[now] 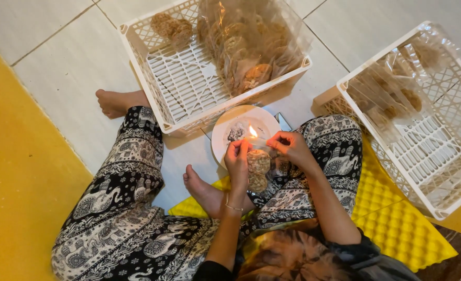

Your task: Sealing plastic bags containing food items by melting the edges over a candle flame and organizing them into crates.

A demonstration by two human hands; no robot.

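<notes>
From the head view I look down on my own lap as I sit cross-legged in black-and-white patterned trousers (131,208) on pale floor tiles (69,67). My left hand (237,162) is closed, fingers pinched on the upper left edge of a small clear plastic packet of round brown crackers (258,169), which hangs upright between both hands. My right hand (292,147), just at 2 o'clock from the packet, is also closed, fingertips pinched on the packet's top right corner. The top edge of the packet sits right at a small orange candle flame (252,131), burning at 12 o'clock from the packet, over a round white plate (230,122); I cannot tell whether plastic and flame touch.

At 11 o'clock from the hands stands a white plastic lattice crate (173,78) holding clear bags of the same brown crackers (251,47), piled on its right side. At 3 o'clock, well apart, a second white lattice crate (438,171) holds more clear cracker packets (392,88). A yellow dimpled foam mat (397,213) lies under my right knee, at 4 o'clock. A yellow floor covering (17,182) fills the 9 o'clock side.
</notes>
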